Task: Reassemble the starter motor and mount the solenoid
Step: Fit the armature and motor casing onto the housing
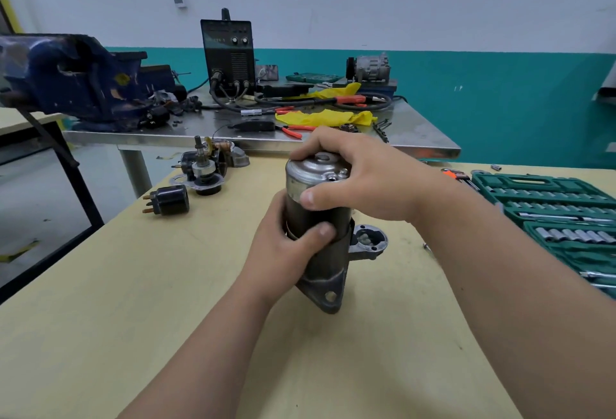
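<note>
starter motor (316, 218) upright (both hands gripping)

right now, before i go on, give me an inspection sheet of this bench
surface: yellow bench, scuffed
job's things: starter held upright, end cap on top; solenoid lies apart at left, not mounted; loose parts behind it
clutter: socket set open at right
grippers: left hand grips starter body; right hand holds end cap
cables: leads on steel table behind
surroundings: vise, welder, yellow rags
</note>
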